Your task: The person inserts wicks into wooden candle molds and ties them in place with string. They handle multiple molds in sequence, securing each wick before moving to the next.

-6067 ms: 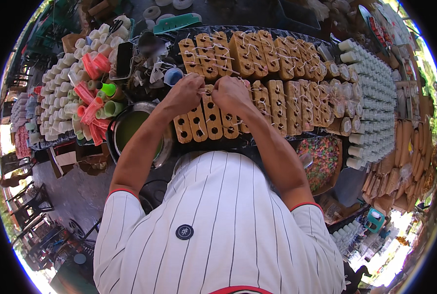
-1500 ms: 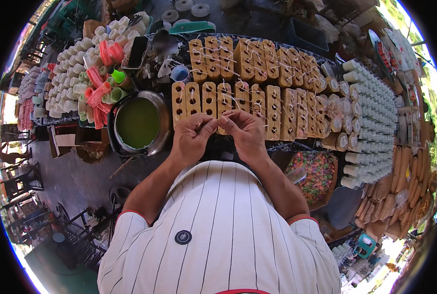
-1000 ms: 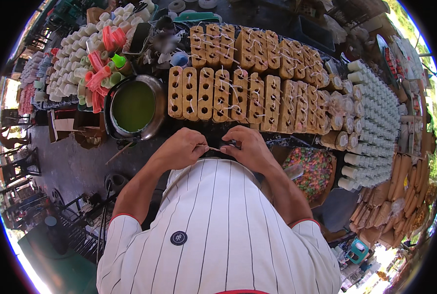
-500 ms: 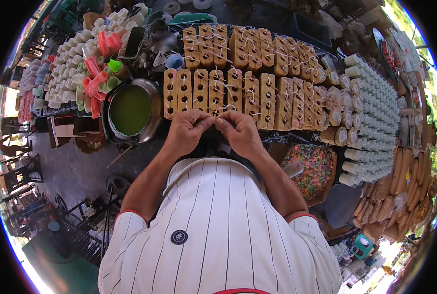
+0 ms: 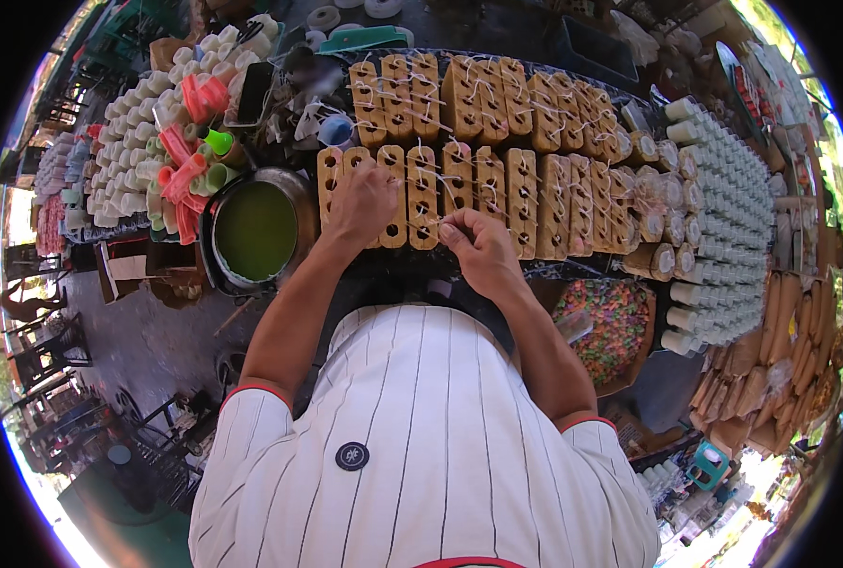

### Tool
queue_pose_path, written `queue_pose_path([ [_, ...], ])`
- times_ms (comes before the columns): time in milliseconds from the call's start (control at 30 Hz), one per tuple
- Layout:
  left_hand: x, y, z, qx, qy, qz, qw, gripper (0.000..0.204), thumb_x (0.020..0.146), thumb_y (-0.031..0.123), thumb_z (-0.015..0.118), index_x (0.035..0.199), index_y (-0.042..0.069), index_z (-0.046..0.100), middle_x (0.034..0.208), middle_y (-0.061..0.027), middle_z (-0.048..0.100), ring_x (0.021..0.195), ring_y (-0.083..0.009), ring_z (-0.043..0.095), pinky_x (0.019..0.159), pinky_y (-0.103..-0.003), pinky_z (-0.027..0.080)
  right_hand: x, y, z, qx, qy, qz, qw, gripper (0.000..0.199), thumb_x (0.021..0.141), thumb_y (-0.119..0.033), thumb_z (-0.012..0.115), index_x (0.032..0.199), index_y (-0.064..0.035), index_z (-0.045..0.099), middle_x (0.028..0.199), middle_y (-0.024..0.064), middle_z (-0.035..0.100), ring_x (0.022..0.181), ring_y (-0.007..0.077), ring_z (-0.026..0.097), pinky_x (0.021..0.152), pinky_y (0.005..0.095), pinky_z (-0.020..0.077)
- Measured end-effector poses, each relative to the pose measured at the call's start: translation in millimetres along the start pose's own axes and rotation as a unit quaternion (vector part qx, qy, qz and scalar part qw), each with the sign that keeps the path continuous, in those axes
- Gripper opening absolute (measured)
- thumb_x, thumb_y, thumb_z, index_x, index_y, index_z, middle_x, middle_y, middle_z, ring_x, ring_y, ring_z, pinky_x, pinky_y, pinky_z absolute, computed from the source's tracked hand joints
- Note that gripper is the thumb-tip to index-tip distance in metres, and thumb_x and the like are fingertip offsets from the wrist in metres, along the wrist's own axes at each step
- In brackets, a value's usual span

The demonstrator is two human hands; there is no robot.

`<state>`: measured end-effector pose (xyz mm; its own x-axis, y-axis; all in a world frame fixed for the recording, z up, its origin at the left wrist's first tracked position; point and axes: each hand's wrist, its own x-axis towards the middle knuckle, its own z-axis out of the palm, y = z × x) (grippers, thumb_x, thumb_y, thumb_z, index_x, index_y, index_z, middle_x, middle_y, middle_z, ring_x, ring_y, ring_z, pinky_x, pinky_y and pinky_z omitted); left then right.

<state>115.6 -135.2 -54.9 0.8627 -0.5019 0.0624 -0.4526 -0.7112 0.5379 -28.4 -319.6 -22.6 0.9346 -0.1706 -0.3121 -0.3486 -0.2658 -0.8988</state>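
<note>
Two rows of tan blocks (image 5: 523, 204) with round holes stand on the table in front of me, white strings running in and across many of them. My left hand (image 5: 365, 201) is over the leftmost blocks of the near row, fingers curled down; what they hold, if anything, is hidden. At the front of that row, my right hand (image 5: 483, 251) pinches the end of a thin white string (image 5: 433, 221) between thumb and forefinger, beside a block with several open holes. The leftmost blocks show few strings.
A metal pot (image 5: 303, 227) of green liquid stands left of the blocks. Beyond it are pale cups (image 5: 133, 142) and pink pieces (image 5: 187, 175). Rows of white cylinders (image 5: 724, 218) stand at right. A box of colourful bits (image 5: 601, 327) sits near my right elbow.
My hands were together at the near row's front edge. The left has moved left and away, over the leftmost blocks; the right has shifted slightly right with its fingers still pinched.
</note>
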Motion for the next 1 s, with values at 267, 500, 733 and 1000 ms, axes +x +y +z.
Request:
queue_pose_path([
  [267,18.5,-9.6,-1.1,-0.038,-0.095,-0.050,0.993,0.023,0.096,0.019,0.065,0.092,-0.001,0.075,0.101,-0.0242,0.070,0.097,-0.0455,0.068,0.088,-0.053,0.054,12.9,-26.2,-7.0,0.012,-0.006,0.041,0.999,0.026,0.103,-0.024,0.066,0.112,-0.0002,0.072,0.094,0.0117,0.075,0.087,0.0229,0.070,0.082,0.0369,0.0538],
  [500,17.5,-20.9,-25.8,-0.067,-0.061,-0.011,0.996,0.018,0.098,0.015,0.062,0.091,-0.003,0.061,0.096,-0.0237,0.066,0.098,-0.0460,0.062,0.102,-0.053,0.043,60.3,-24.1,21.5,-0.234,0.060,-0.137,0.961,0.025,0.099,-0.023,0.065,0.106,-0.0007,0.073,0.107,0.0209,0.075,0.100,0.0436,0.071,0.090,0.0515,0.0549],
  [733,17.6,-37.6,-28.7,-0.105,-0.066,0.012,0.992,0.019,0.099,0.013,0.063,0.090,-0.004,0.061,0.092,-0.0238,0.066,0.091,-0.0452,0.060,0.098,-0.052,0.042,95.9,-44.6,45.2,-0.330,-0.045,-0.096,0.938,0.020,0.088,-0.014,0.065,0.091,0.0017,0.076,0.097,0.0248,0.076,0.097,0.0431,0.074,0.086,0.0506,0.0581],
  [1000,15.9,-28.8,-34.5,-0.161,-0.108,-0.043,0.980,0.019,0.101,0.012,0.063,0.099,-0.006,0.070,0.094,-0.0246,0.069,0.096,-0.0414,0.067,0.087,-0.047,0.051,107.3,-63.2,54.7,-0.357,-0.066,-0.040,0.931,0.023,0.092,-0.017,0.063,0.091,0.0022,0.076,0.098,0.0267,0.076,0.097,0.0443,0.073,0.088,0.0492,0.0577],
])
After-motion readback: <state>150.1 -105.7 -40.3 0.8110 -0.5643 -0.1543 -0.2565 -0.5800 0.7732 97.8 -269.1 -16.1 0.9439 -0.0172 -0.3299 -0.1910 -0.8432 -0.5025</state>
